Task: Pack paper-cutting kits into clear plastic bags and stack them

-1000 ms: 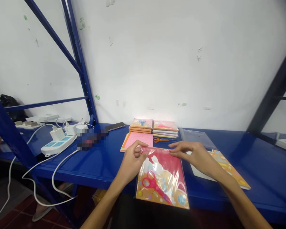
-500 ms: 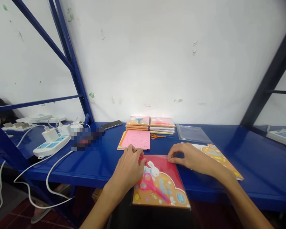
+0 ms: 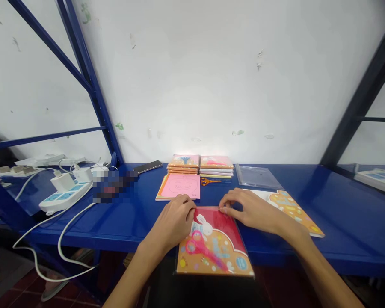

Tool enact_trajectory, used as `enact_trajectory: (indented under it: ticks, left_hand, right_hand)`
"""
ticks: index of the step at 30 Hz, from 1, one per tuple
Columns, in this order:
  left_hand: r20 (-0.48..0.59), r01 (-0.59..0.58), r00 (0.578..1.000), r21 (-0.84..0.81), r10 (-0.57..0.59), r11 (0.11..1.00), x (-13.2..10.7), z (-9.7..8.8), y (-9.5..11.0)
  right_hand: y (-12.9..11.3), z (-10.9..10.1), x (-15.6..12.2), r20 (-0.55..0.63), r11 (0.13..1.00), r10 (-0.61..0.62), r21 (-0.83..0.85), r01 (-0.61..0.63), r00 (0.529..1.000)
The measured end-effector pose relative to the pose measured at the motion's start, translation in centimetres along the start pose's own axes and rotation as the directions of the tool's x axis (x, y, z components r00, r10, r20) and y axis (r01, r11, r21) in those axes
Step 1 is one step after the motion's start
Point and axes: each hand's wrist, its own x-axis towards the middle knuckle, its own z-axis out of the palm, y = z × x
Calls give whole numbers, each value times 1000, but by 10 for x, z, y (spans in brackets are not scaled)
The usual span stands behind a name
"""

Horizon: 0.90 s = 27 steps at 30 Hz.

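Note:
A clear plastic packet (image 3: pixel 223 246) hangs partly over the table's front edge. Inside it lie an orange card with a white rabbit, a red sheet and pink scissors (image 3: pixel 205 251). My left hand (image 3: pixel 178 218) is closed at the packet's upper left corner, its fingertips partly hidden behind the knuckles. With thumb and forefinger, my right hand (image 3: pixel 244 208) pinches the top edge near the right corner. Just beyond my right wrist rests another orange printed card or booklet (image 3: pixel 295 209) with a white part.
Behind my hands are a stack of coloured sheets (image 3: pixel 183 186), orange scissors (image 3: pixel 208 181), two piles of packets (image 3: pixel 183 161) and clear plastic sleeves (image 3: pixel 259 176). A phone (image 3: pixel 148 166) lies by the wall. White power strips (image 3: pixel 66 196) with trailing cables occupy the left, beside a blue frame post (image 3: pixel 93 81).
My right hand has slid a little to the left along the packet's top edge, nearer to my left hand. The whole view has shifted slightly.

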Motion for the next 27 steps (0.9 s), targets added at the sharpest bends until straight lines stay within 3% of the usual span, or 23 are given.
enact_trajectory:
  ticks: [9,15,20,27]
  left_hand:
    - [73,-108,991,-101,116,989,-2,-11,15]
    - [80,-19,996,-61,24,998,-5,-14,19]
    - [101,-85,991,-39,88,996,-4,-12,26]
    - [140,13,990,-13,-11,1000,-6,-21,19]
  right_hand:
    - [-16,17,12,-48,993,-119,-14,118,992]
    - [-18,8,8,-72,999,3,-47,-6,997]
    - [-26,11,7,-56,995,-99,-29,97,994]
    - [-22,9,6,-59,1000,-31,1,31,998]
